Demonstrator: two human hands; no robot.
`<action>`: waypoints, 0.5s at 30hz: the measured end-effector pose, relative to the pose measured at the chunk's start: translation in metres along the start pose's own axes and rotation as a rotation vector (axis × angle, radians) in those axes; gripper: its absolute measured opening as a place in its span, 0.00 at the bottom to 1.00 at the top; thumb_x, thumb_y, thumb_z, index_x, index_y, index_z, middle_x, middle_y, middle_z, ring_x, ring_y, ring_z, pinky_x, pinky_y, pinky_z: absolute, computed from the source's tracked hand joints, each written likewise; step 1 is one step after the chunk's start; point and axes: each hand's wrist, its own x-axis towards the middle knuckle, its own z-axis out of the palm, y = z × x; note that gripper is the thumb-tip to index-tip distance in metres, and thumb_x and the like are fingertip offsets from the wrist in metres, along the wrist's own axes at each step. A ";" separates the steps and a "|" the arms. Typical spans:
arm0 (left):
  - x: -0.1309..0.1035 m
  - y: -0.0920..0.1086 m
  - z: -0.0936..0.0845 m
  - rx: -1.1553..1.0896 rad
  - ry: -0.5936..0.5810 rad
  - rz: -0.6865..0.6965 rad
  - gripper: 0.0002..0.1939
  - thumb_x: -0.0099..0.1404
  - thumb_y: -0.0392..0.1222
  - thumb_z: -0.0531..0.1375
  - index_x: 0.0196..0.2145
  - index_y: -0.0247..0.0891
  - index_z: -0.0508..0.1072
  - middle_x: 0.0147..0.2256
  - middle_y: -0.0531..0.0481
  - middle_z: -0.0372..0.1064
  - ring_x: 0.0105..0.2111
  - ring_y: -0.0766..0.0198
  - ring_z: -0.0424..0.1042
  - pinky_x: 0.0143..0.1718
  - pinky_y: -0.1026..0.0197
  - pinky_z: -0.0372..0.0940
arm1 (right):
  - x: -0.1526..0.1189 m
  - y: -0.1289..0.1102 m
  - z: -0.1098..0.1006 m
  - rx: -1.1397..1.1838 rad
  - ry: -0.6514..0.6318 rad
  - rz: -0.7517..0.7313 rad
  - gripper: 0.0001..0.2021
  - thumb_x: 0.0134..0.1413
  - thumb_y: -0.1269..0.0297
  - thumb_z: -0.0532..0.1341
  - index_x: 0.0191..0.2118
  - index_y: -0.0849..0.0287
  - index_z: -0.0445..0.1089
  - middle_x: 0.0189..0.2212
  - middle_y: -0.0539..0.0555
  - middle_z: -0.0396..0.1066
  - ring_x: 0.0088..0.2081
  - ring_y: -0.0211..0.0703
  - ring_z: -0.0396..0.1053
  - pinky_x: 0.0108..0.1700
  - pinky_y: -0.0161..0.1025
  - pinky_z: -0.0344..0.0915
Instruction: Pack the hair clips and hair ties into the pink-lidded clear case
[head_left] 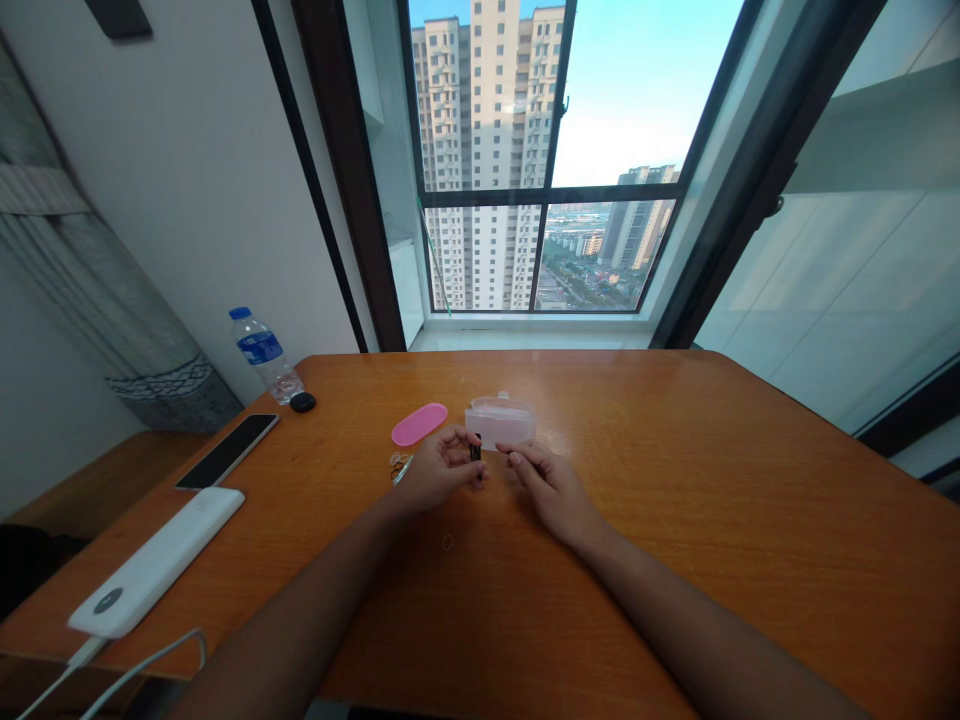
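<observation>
Tabletop (720, 470) stretches wide from the right hand (551, 490) to its right edge; one phone (229, 452) and one power bank (157, 560) line the left edge. The left hand (442, 466) pinches one black piece (475, 451), long axis nearly upright, just before one box (501, 428). Right thumb and forefinger nearly meet; whether they hold anything, I cannot tell. One pink oval (420, 425) lies left of the box.

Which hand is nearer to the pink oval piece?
Left: the left hand is close to the pink oval piece, at its near-right side; the right hand is farther right.
</observation>
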 end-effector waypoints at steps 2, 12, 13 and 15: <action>-0.001 0.001 0.001 -0.006 -0.003 0.000 0.20 0.57 0.40 0.68 0.41 0.37 0.61 0.28 0.51 0.74 0.26 0.63 0.77 0.30 0.62 0.71 | -0.001 -0.002 -0.001 -0.031 -0.002 -0.011 0.17 0.65 0.55 0.54 0.49 0.54 0.76 0.36 0.54 0.76 0.39 0.45 0.73 0.45 0.43 0.68; -0.001 0.012 0.008 -0.060 0.007 0.047 0.19 0.57 0.39 0.67 0.36 0.38 0.58 0.36 0.51 0.69 0.33 0.61 0.77 0.28 0.62 0.72 | -0.001 -0.006 -0.001 0.166 0.109 0.108 0.14 0.57 0.54 0.63 0.43 0.58 0.75 0.37 0.56 0.79 0.38 0.47 0.76 0.39 0.40 0.68; -0.001 0.012 0.008 -0.054 -0.011 0.042 0.18 0.58 0.39 0.67 0.36 0.38 0.58 0.37 0.50 0.70 0.34 0.61 0.77 0.29 0.62 0.72 | -0.001 -0.005 -0.001 0.209 0.119 0.118 0.14 0.57 0.54 0.64 0.43 0.58 0.74 0.36 0.56 0.80 0.38 0.47 0.76 0.40 0.40 0.68; -0.002 0.012 0.008 -0.039 -0.051 0.030 0.17 0.60 0.40 0.66 0.36 0.38 0.58 0.40 0.47 0.72 0.35 0.61 0.77 0.32 0.60 0.73 | 0.001 -0.005 -0.001 0.270 0.137 0.124 0.14 0.56 0.54 0.65 0.41 0.59 0.73 0.35 0.56 0.79 0.38 0.47 0.76 0.41 0.39 0.68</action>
